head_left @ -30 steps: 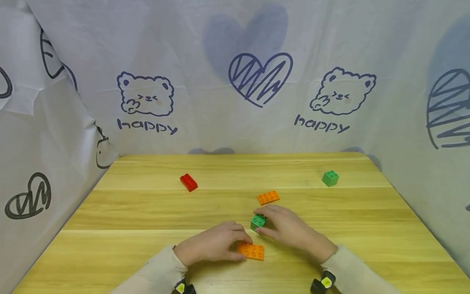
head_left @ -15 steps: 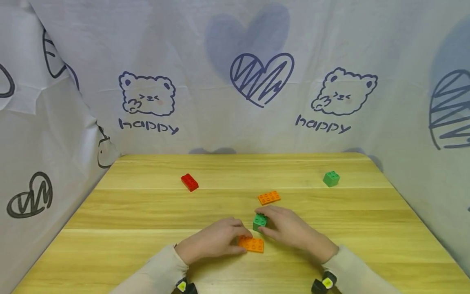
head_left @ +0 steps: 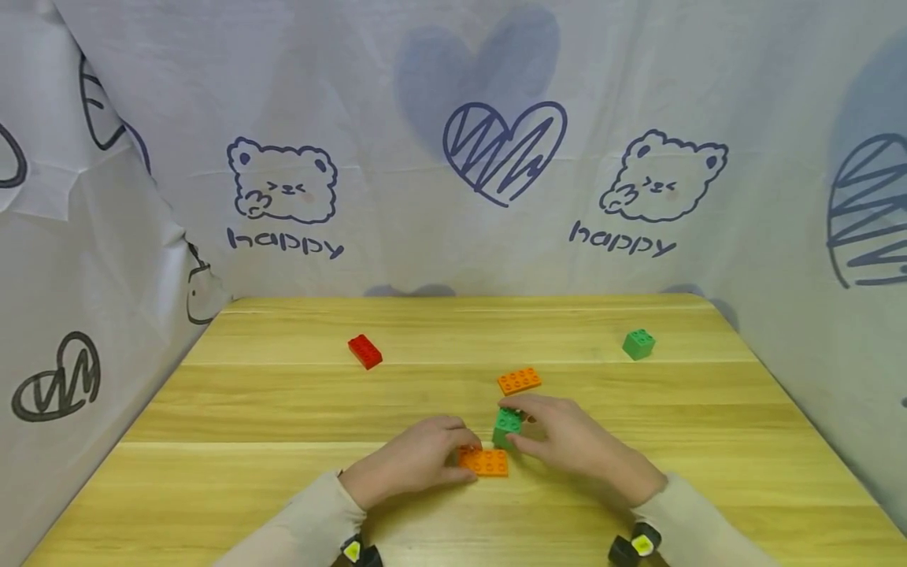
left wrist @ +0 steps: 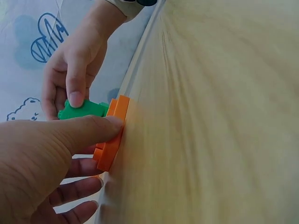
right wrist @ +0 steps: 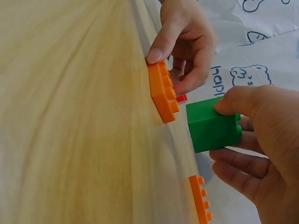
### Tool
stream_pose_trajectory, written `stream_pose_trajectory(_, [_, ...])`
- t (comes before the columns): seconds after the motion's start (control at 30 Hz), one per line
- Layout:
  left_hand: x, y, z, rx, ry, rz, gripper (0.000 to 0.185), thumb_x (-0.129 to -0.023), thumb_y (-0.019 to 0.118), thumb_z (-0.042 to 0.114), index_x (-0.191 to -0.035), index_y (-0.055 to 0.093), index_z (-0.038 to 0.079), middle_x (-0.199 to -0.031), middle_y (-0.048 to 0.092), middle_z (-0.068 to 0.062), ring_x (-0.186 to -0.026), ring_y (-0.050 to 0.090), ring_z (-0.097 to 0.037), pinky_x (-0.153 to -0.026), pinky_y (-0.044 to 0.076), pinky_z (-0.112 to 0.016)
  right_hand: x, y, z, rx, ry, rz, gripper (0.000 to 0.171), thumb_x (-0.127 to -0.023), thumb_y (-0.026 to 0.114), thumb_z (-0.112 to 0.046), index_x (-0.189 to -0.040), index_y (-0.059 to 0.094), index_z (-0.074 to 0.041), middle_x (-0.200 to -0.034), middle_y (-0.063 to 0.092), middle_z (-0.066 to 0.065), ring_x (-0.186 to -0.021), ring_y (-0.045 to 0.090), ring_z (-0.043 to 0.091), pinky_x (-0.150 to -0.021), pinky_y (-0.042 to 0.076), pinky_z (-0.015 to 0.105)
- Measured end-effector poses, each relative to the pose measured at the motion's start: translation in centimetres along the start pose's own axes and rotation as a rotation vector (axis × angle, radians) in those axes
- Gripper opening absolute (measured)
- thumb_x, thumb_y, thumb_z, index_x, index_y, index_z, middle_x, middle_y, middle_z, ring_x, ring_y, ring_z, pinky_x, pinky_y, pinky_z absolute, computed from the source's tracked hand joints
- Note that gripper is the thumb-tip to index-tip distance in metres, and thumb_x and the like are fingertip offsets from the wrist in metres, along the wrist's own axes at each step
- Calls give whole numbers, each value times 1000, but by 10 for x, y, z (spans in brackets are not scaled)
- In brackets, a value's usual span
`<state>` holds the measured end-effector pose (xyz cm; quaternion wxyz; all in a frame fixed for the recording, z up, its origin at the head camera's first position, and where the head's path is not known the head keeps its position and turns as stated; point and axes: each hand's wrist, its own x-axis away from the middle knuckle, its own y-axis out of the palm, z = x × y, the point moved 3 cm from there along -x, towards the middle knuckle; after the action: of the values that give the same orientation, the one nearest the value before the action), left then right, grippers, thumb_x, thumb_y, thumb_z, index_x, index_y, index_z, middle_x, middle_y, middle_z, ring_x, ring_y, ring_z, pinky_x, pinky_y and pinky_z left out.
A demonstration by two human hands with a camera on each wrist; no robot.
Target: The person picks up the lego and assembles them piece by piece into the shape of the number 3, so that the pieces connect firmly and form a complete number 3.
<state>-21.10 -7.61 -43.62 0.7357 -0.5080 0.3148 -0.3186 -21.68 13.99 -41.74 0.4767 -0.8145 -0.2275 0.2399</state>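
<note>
The left hand (head_left: pixel 416 461) pinches a flat oblong orange plastic brick (head_left: pixel 490 463). Seen from the head, at its one o'clock the right hand (head_left: pixel 567 437) grips a green plastic cube brick (head_left: pixel 505 430). Beyond, on the wooden table (head_left: pixel 269 417): another studded orange plastic plate (head_left: pixel 520 381) at one, an oblong red plastic brick (head_left: pixel 364 352) at ten, a second green plastic cube (head_left: pixel 639 345) at two.

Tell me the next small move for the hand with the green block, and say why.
Probably the right hand should shift the green block over the orange brick: the left hand pinches that brick with its studs up, and the block is held close by, not yet on it.
</note>
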Motion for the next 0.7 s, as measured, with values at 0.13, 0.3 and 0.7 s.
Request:
stream_pose_trajectory(0.13, [0, 0, 0, -17, -14, 25, 34, -87, 75, 37, -111, 71, 13, -101, 64, 7, -90, 56, -5, -83, 47, -21, 2, -3, -2, -28, -17, 29, 47, -93, 68, -29, -136, 56, -11, -126, 62, 1, -96, 63, 13, -82, 53, 31])
stream_pose_trajectory(0.3, [0, 1, 0, -32, -32, 37, 35, -86, 75, 39, -110, 71, 14, -102, 65, 7, -93, 55, -9, -83, 47, -23, 5, -6, -5, -55, -69, 68, 45, -92, 70, -25, -132, 58, -10, -123, 62, 0, -95, 62, 9, -82, 53, 29])
stream_pose_trajectory(0.7, [1, 4, -4, 54, -73, 59, 33, -85, 76, 38, -110, 71, 17, -100, 62, 8, -85, 48, -7, -75, 44, -22, 11, 5, -7, -177, -98, 23, 39, -93, 69, -26, -130, 60, -16, -117, 59, -10, -101, 59, 9, -86, 52, 32])
